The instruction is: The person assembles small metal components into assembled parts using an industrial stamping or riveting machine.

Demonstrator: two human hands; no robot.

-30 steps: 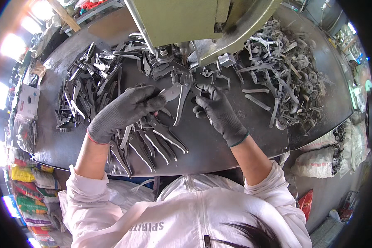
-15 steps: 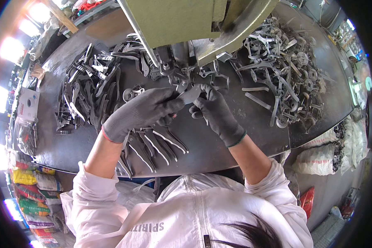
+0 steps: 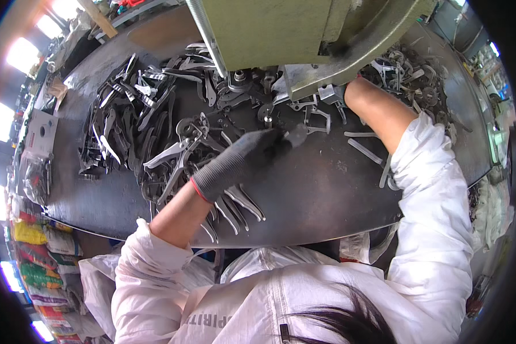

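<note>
My left hand (image 3: 251, 153), in a dark grey knit glove with a red cuff edge, is over the middle of the table. Its fingers are closed on a flat metal piece (image 3: 296, 136) with a rounded end, which is blurred. Just beyond it stands a small upright metal post (image 3: 268, 114) below the machine. My right forearm (image 3: 378, 103) reaches far to the right, and the hand itself is hidden behind the green machine's curved arm (image 3: 361, 57). Beside my left wrist lie metal handle assemblies (image 3: 180, 152) and several dark, bright-edged handles (image 3: 235, 206).
A heap of dark handles (image 3: 117, 114) covers the left of the table (image 3: 327, 195). Another pile of metal frames (image 3: 407, 71) is at the far right. Loose flat bars (image 3: 364, 150) lie near my right forearm. The green machine body (image 3: 269, 34) overhangs the back.
My right hand has left the flat metal piece and gone far right behind the machine's arm. My left hand has shifted right with the piece, uncovering the handle assemblies.
</note>
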